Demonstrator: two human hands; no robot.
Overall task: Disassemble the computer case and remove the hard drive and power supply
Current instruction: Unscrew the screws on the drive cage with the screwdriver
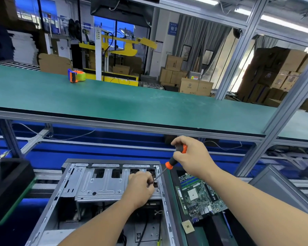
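1. While the right hand [192, 155] wraps its curled fingers around the orange-and-black handle of a screwdriver [174, 158], the tool slants down and to the left, its long axis running from the handle at upper right to the thin metal shaft at lower left.
2. The left hand [140, 188] sits at the lower end of that shaft, fingers bunched together and pinching around the tip, so the tip itself is hidden.
3. Both hands work over the right side of a silver drive cage [100, 185], a stamped metal plate with ribs and cut-outs, lying flat across the far part of the computer case [48, 210].
4. The case lies on its side with its open face upward; its long axis runs from the near edge of the view away toward the far bench, and dark cables [144, 228] show in its near half.
5. Just beside the case on the right, a green motherboard [199, 194] lies flat in a dark tray [219, 228], with a small tan square chip [188, 226] resting near its front corner.
6. Beyond, a green bench top [114, 102] spans the view, and a tape dispenser [76, 75] stands on its far left part.
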